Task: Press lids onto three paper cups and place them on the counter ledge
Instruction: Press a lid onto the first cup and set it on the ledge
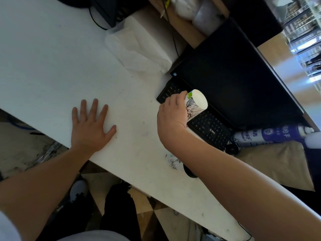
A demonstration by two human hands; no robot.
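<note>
Shop service counter, prob. checkout desk. Black keyboard [208, 129] sits right under the right hand [171, 113] gripping a paper cup [196, 105], w/ monitor [234, 75] just beyond. Wooden ledge [278, 54] behind that, stocked store shelves [302, 23] far past it.

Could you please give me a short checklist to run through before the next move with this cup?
1. Right hand has a grip on the paper cup: ok.
2. Cup upright: not ok, tilted over the keyboard.
3. Lid pressed fully on: cannot tell.
4. Left hand free, flat on the counter: ok.
5. Free spot on the ledge: cannot tell.
</note>
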